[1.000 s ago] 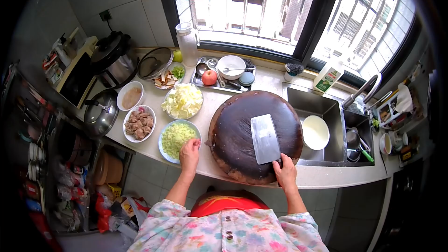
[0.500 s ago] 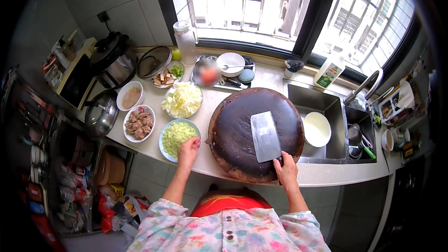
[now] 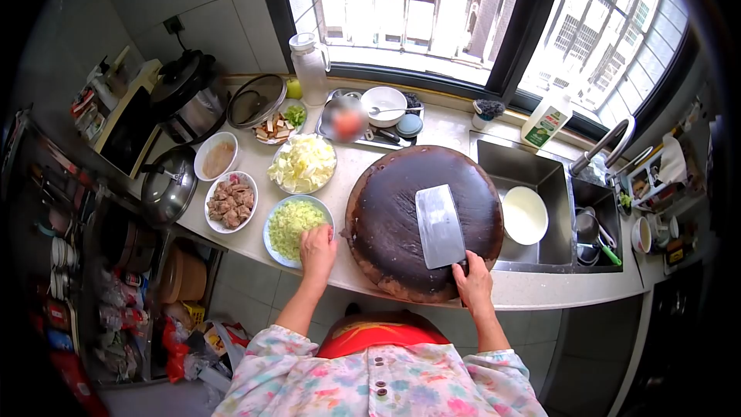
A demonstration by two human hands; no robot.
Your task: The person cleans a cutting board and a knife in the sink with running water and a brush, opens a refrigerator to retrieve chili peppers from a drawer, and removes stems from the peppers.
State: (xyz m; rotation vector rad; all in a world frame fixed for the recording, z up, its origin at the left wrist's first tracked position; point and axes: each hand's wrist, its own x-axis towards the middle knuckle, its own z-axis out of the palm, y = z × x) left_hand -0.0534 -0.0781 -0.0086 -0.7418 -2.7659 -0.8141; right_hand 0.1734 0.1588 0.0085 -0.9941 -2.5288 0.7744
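Note:
My right hand (image 3: 475, 282) is closed around the dark handle of a cleaver (image 3: 440, 225). The wide blade lies over a large round, dark chopping board (image 3: 382, 208). At the right rim of a bowl (image 3: 268, 241) filled with finely chopped pale green vegetable (image 3: 292, 224) is my left hand (image 3: 317, 251). Its fingers are curled together, and whatever they hold is hidden. Behind that bowl stands a plate heaped with cut cabbage (image 3: 303, 164). To the left, a white bowl holds brown chunks of meat (image 3: 231, 201).
A bowl with pinkish contents (image 3: 217, 157), a lidded pan (image 3: 169, 185) and a pressure cooker (image 3: 189, 96) stand at left. On the right, the sink (image 3: 505, 166) holds a pale bowl (image 3: 525, 215). A glass jug (image 3: 310, 73) is by the window.
My left hand has shifted slightly right and turned more palm-down over the bowl's right rim. The right hand and cleaver have stayed in place.

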